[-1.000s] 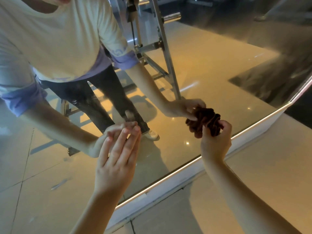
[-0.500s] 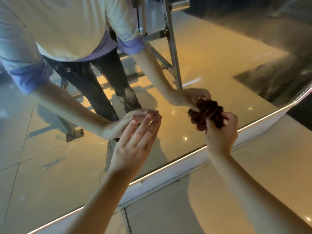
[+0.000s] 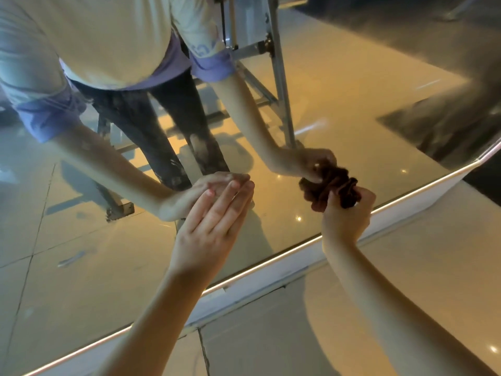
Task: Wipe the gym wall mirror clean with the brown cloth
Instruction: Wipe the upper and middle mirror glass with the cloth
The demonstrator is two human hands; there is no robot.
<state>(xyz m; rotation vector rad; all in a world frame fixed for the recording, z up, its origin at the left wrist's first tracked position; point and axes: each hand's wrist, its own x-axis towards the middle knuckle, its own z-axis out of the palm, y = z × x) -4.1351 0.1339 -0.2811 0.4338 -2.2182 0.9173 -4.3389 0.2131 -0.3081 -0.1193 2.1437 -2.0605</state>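
Observation:
The wall mirror (image 3: 339,85) fills the upper and left part of the head view, down to a lit strip along its bottom edge. My right hand (image 3: 345,217) grips the bunched brown cloth (image 3: 344,192) and holds it against the glass low on the right. My left hand (image 3: 210,229) has straight fingers whose tips touch the glass near the middle. Both hands and the cloth are doubled in the reflection.
A white baseboard (image 3: 271,278) runs under the mirror, with pale floor tiles (image 3: 271,335) below it. The mirror reflects my body, a metal gym frame (image 3: 282,85) and a dark floor mat (image 3: 447,126).
The view has swung so both hands sit further right and lower against the mirror. My right hand still holds the cloth on the glass; my left hand's fingertips stay on it.

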